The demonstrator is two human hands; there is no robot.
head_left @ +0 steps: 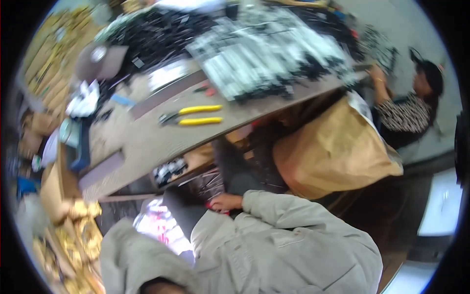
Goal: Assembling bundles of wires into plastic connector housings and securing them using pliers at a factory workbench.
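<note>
My right hand (226,202) rests low over my lap, its fingers closed around a small red object (210,205). Only bits of red show past the fingers, so its kind is hidden. My left sleeve (129,255) bends back toward the lower edge; a little skin shows at its cuff, and the hand itself lies outside the picture. On the table (147,142) in front of me are cutting pliers (191,115) with yellow handles, apart from both hands. A small red-and-black item (208,90) lies behind them, blurred.
Clear-wrapped bundles (264,54) and a heap of black strips (156,34) cover the table's far side. A cap (100,61) sits at left. A large brown bag (338,147) stands at right, with another person (406,108) beyond. An open carton (58,188) stands at left.
</note>
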